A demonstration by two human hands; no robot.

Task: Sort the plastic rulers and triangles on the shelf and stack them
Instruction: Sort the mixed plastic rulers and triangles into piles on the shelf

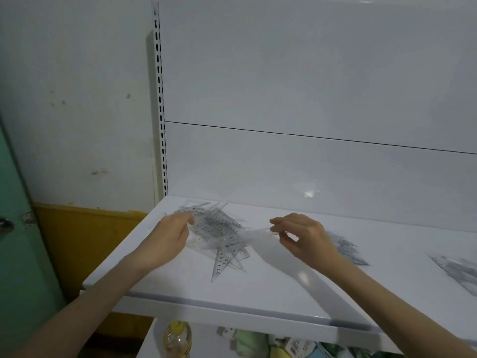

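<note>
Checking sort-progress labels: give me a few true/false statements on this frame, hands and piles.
1. The mixed pile lies on the white shelf. True.
2. The right hand holds nothing. False: it pinches a blurred clear piece.
3. The left hand touches the mixed pile. True.
4. Nothing lies right of the right hand. False: a near stack lies just beyond it, a far stack at the frame's right edge.

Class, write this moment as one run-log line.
phase: sorting | left hand: on mixed pile | right hand: pinching clear piece | sorted stack: beside right hand
</note>
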